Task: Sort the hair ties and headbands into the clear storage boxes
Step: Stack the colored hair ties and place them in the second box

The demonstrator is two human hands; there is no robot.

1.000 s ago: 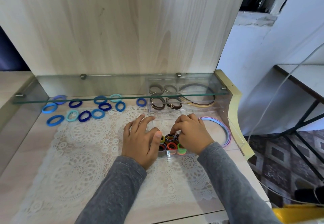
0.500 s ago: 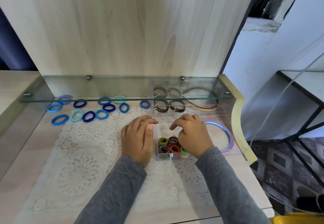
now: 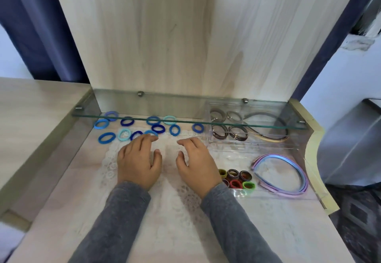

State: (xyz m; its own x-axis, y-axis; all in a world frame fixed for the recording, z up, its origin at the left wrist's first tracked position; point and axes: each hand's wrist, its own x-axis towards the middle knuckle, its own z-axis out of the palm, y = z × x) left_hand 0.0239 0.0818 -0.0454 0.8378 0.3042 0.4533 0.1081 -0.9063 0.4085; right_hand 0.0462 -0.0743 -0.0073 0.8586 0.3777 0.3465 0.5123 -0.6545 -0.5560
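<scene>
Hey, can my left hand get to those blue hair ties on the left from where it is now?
Probably yes. The left hand holds nothing, and its fingertips are at the nearest of the blue hair ties, with nothing between. The glass shelf overhangs only the back row.

loose hair ties (image 3: pixel 144 127) lie left; storage boxes (image 3: pixel 274 192) right, under glass shelf (image 3: pixel 185 108).

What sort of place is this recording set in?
Probably a home dressing table: a narrow glass shelf on a pale wood-grain panel, a white lace mat on the tabletop, and clear plastic boxes of hair ties.
</scene>
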